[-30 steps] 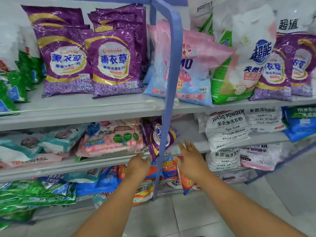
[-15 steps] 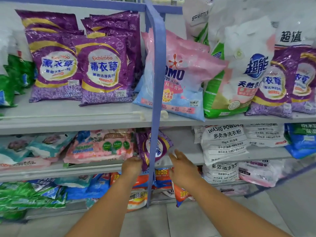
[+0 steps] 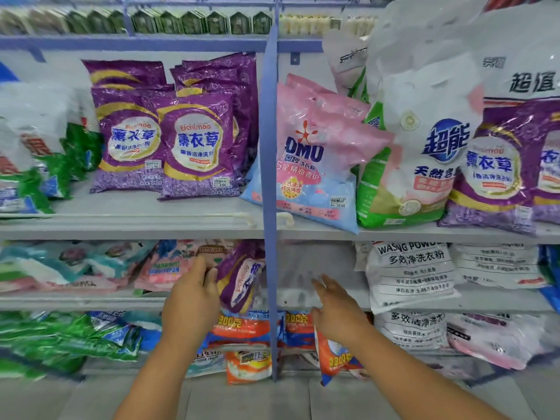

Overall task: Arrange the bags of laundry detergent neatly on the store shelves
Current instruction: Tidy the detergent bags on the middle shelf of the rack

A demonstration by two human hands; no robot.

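Left hand [image 3: 194,298] grips the small purple detergent bag [image 3: 239,280] on the middle shelf [image 3: 81,301], fingers curled round its left edge, bag tilted against the left face of the blue upright post [image 3: 269,189]. Right hand [image 3: 336,310] hovers spread, holding nothing, in front of that shelf's edge right of the post. Bare shelf room lies between the post and the white washing-powder bag [image 3: 409,274] at right.
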